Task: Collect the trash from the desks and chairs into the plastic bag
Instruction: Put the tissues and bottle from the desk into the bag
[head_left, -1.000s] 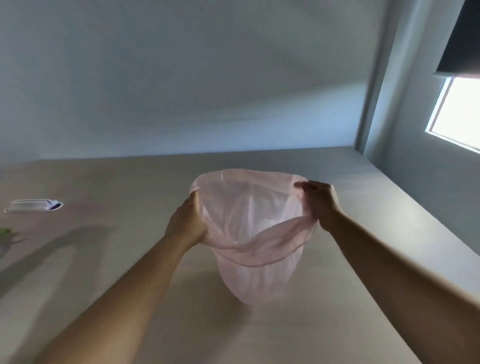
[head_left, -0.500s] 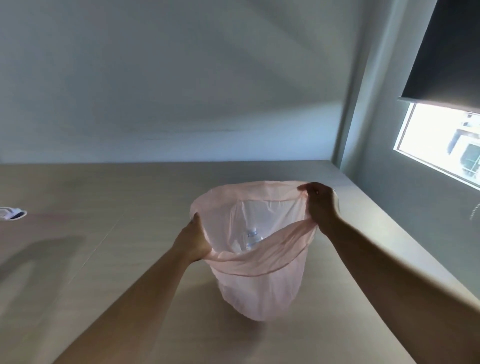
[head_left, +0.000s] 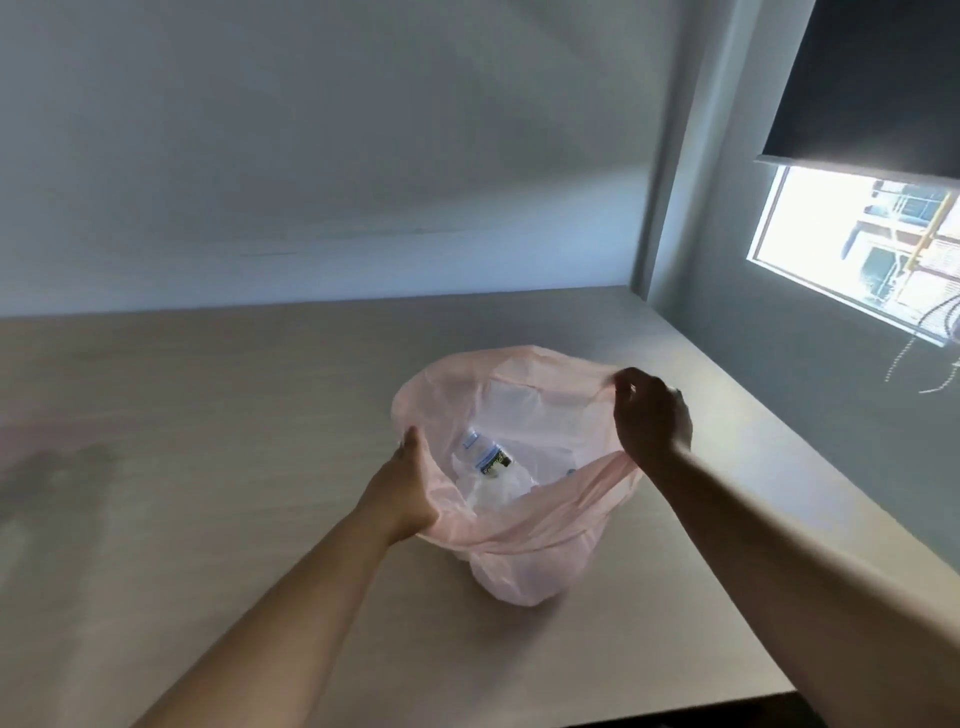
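Head view looks down at a pink plastic bag (head_left: 524, 545) on a pale desk (head_left: 208, 467); its mouth faces up, stretched wide between both hands; the left hand (head_left: 405, 493) grips the near left rim; the right hand (head_left: 652, 415) pinches the far right rim with curled fingers (head_left: 626, 382); a clear plastic bottle (head_left: 491, 457) lies inside, slanting from far left to near right; I think one hand must let go to grab more trash; a grey wall (head_left: 311, 156) is behind; a window (head_left: 857, 244) with a dark blind (head_left: 883, 78) is on the right.
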